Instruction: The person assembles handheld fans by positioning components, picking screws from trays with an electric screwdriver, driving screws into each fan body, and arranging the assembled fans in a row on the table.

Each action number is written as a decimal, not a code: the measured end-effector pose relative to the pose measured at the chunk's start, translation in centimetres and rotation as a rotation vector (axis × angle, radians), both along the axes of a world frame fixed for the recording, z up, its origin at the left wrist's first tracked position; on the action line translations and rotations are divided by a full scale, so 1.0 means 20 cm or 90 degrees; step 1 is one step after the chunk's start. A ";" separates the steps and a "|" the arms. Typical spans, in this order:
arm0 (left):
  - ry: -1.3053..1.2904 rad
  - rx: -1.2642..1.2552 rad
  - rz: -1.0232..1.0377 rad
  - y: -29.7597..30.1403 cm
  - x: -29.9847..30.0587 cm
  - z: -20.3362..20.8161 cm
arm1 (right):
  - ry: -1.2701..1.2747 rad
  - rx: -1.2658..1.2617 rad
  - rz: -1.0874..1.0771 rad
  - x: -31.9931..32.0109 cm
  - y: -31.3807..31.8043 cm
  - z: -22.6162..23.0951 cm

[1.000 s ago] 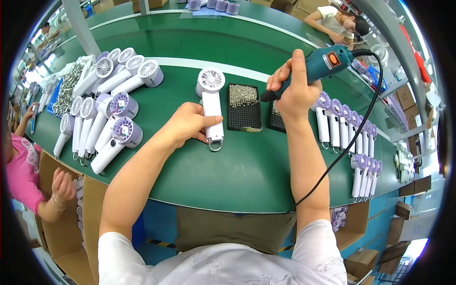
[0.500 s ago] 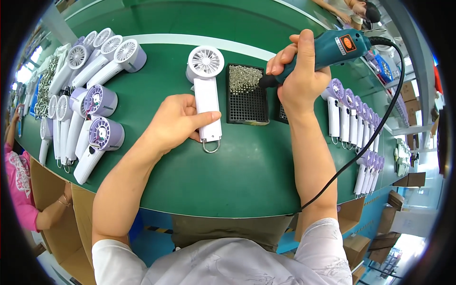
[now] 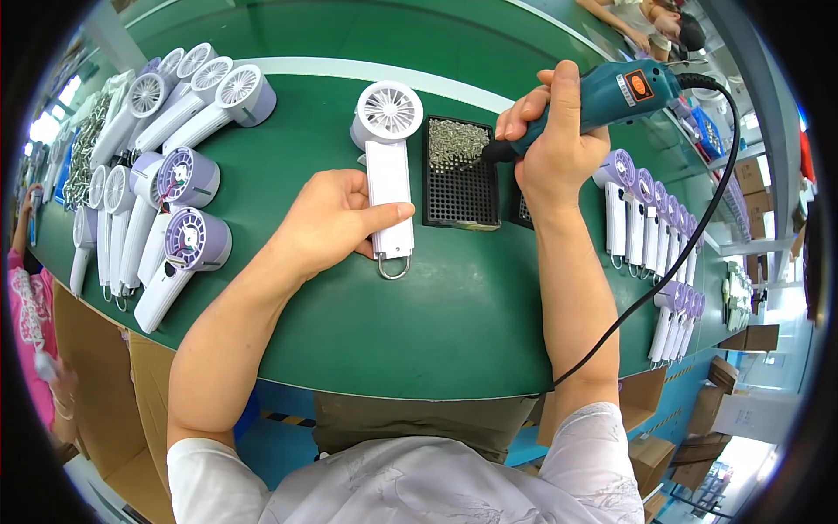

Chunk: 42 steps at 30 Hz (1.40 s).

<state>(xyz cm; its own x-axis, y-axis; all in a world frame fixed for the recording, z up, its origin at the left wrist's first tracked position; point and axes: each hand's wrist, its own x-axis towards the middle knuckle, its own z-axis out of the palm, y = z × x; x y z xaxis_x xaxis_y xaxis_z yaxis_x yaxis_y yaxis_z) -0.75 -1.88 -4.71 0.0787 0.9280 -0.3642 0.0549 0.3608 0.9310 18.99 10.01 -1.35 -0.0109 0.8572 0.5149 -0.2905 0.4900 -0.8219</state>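
Note:
My left hand is closed round the white handle of a handheld fan, thumb across its front. The fan lies on the green table with its round grille away from me and a metal loop at the near end. In my right hand is a teal electric screwdriver, held tilted with its black tip down to the left. That tip is over a black screw tray, whose far half is heaped with small silver screws. Whether a screw sits on the tip cannot be made out.
Several handheld fans lie in a cluster at the left, some with open purple heads. Rows of fans stand at the right. A black cable loops past my right forearm. Cardboard boxes are below the table's left edge; another person's hand is beside them.
The view has shifted slightly, so the fan and the tray appear a little further right. My grips are the same. The person at the left has moved an arm.

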 end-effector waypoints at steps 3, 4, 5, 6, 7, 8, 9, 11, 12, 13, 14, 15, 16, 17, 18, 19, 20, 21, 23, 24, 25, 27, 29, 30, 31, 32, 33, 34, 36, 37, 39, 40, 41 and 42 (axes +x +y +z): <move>-0.001 0.000 0.001 0.00 0.00 -0.01 | -0.005 0.001 0.000 -0.01 0.00 0.00; 0.000 0.000 0.001 0.00 -0.01 -0.01 | -0.008 0.001 0.000 -0.01 0.00 0.00; -0.001 0.000 0.000 0.00 0.00 -0.01 | -0.009 0.001 0.000 -0.01 0.00 0.00; 0.002 0.002 -0.002 0.00 0.00 0.00 | -0.026 0.003 0.002 -0.02 -0.01 0.01; 0.004 0.003 -0.003 0.01 0.00 0.00 | -0.043 0.006 0.003 -0.02 -0.02 0.01; 0.005 0.004 -0.003 0.01 0.00 0.00 | -0.042 0.006 0.004 -0.03 -0.02 0.01; 0.006 0.005 -0.002 0.00 0.00 -0.01 | -0.078 0.018 0.004 -0.04 -0.03 0.02; 0.008 0.008 -0.002 0.00 0.00 -0.01 | -0.117 0.034 -0.005 -0.06 -0.06 0.03; 0.009 0.007 0.003 0.00 0.00 -0.01 | -0.116 0.035 -0.005 -0.06 -0.06 0.03; 0.009 0.006 0.007 0.00 0.00 -0.01 | -0.109 0.033 -0.006 -0.06 -0.06 0.03; 0.009 0.007 0.008 0.00 0.00 -0.01 | -0.102 0.030 -0.005 -0.06 -0.06 0.03; 0.006 0.008 0.004 0.00 0.00 -0.01 | -0.102 0.032 -0.004 -0.06 -0.06 0.03; 0.002 0.008 0.000 0.00 0.00 -0.01 | -0.087 0.022 -0.012 -0.05 -0.06 0.03; 0.002 0.010 0.001 0.00 0.00 -0.02 | -0.073 0.013 -0.019 -0.05 -0.05 0.03; 0.001 0.011 -0.001 0.00 0.00 -0.02 | -0.067 0.011 -0.018 -0.04 -0.05 0.02; 0.000 0.012 -0.003 0.00 0.00 -0.02 | -0.067 0.013 -0.016 -0.04 -0.04 0.02; 0.000 0.013 -0.001 0.00 0.00 -0.02 | -0.058 0.015 -0.013 -0.03 -0.05 0.02; -0.002 0.013 0.002 0.00 0.00 -0.02 | -0.049 0.018 -0.009 -0.03 -0.05 0.02; -0.004 0.013 0.006 0.00 0.00 -0.01 | -0.047 0.026 -0.005 -0.03 -0.05 0.03; -0.007 0.012 0.006 0.00 0.00 -0.01 | -0.045 0.032 -0.001 -0.03 -0.05 0.03; -0.010 0.011 0.005 0.00 0.00 -0.01 | -0.046 0.033 -0.001 -0.02 -0.05 0.04; -0.012 0.011 0.009 0.00 -0.01 -0.01 | -0.012 0.023 0.001 -0.02 -0.07 0.06; -0.014 0.011 0.015 -0.01 -0.01 0.00 | 0.045 0.007 0.025 -0.02 -0.11 0.09; -0.009 0.010 0.013 -0.01 -0.01 0.00 | 0.093 0.008 0.048 -0.03 -0.13 0.11; -0.003 0.010 0.010 -0.01 -0.01 0.01 | 0.108 0.014 0.062 -0.03 -0.15 0.13; -0.005 0.009 0.011 0.00 -0.01 0.00 | 0.134 0.006 0.097 -0.03 -0.19 0.15; -0.008 0.004 0.010 0.00 -0.01 0.01 | 0.161 -0.003 0.133 -0.03 -0.23 0.18; -0.012 0.000 0.009 0.01 0.00 0.01 | 0.161 0.002 0.164 -0.03 -0.27 0.19; -0.018 0.004 0.016 0.01 -0.01 0.00 | 0.089 0.012 0.226 -0.02 -0.32 0.17; -0.024 0.008 0.020 0.00 -0.01 0.00 | 0.064 0.060 0.258 -0.03 -0.34 0.14; -0.026 0.006 0.023 0.00 -0.01 0.00 | 0.007 0.081 0.287 -0.06 -0.40 0.15; -0.028 0.006 0.025 0.00 0.00 0.01 | -0.010 0.082 0.298 -0.07 -0.42 0.14; -0.028 0.005 0.027 0.00 -0.01 0.01 | 0.046 0.079 0.303 -0.10 -0.44 0.12; -0.024 0.002 0.025 0.00 -0.01 0.01 | 0.103 0.076 0.307 -0.12 -0.45 0.11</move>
